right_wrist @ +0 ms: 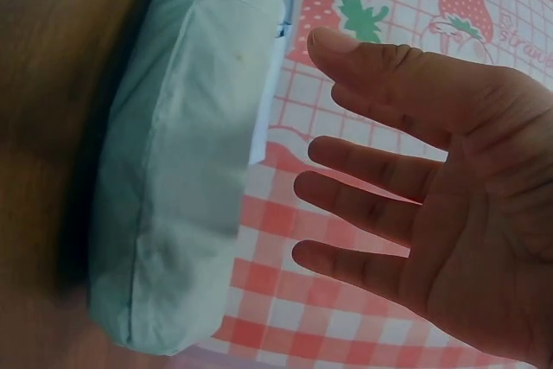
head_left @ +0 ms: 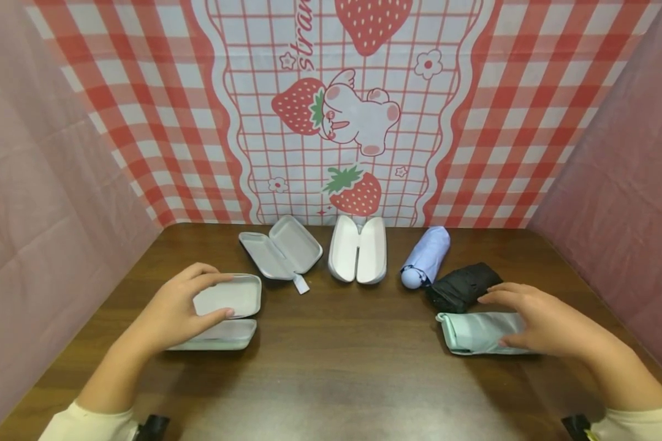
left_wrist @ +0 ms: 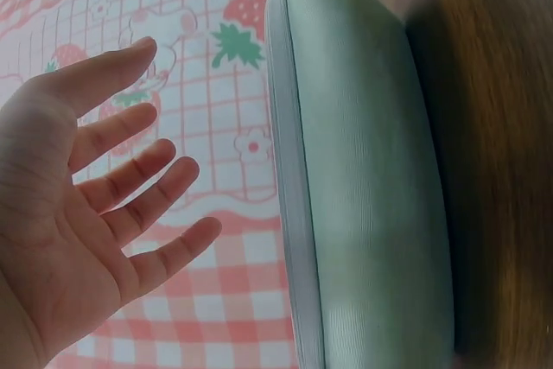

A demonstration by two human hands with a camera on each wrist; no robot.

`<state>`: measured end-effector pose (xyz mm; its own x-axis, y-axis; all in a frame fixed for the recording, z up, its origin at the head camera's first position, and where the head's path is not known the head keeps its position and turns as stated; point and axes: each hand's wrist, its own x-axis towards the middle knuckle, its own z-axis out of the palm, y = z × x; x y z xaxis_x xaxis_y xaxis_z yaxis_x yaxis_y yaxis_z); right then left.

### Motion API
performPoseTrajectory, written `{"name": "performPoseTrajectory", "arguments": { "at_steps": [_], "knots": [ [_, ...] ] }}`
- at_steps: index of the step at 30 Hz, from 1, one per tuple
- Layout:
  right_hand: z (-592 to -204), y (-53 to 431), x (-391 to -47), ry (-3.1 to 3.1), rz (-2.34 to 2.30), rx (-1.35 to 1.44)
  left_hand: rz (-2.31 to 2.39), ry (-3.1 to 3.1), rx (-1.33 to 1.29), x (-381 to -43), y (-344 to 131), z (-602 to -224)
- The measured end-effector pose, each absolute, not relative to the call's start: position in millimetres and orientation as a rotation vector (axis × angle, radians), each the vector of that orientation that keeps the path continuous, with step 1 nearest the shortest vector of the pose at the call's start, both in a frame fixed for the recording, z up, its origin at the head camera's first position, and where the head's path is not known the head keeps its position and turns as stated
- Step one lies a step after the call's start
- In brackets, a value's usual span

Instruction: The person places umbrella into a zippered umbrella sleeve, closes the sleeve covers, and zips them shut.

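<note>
My left hand (head_left: pixel 179 309) hovers over an unfolded pale green zip case (head_left: pixel 243 297) at the table's left, fingers spread and nothing between them. In the left wrist view the hand (left_wrist: pixel 95 205) is apart from the case's ribbed green side (left_wrist: pixel 367 179). On the right, my right hand (head_left: pixel 546 321) is held over a folded mint-green umbrella (head_left: pixel 469 334), thumb and fingers parted. The right wrist view has the umbrella (right_wrist: pixel 181 162) beside the empty hand (right_wrist: pixel 449 196). A black folded umbrella (head_left: pixel 460 286) lies just beyond that hand.
At the back stand an opened grey case (head_left: pixel 295 245) with a small tab and an opened white case (head_left: pixel 358 251). A lavender folded umbrella (head_left: pixel 427 257) lies right of them. A red-and-white checked cloth (head_left: pixel 198 122) hangs behind the wooden table (head_left: pixel 336 361).
</note>
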<state>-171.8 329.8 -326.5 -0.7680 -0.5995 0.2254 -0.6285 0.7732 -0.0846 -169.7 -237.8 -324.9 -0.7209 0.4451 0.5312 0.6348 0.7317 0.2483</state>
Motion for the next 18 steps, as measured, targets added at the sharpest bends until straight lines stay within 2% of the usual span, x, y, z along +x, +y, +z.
{"name": "performPoseTrajectory", "arguments": {
  "at_steps": [18],
  "knots": [
    [-343,323,-182,-2.874,0.217,1.027,-0.694,-2.55,-0.596,-167,-289,-327]
  ]
}}
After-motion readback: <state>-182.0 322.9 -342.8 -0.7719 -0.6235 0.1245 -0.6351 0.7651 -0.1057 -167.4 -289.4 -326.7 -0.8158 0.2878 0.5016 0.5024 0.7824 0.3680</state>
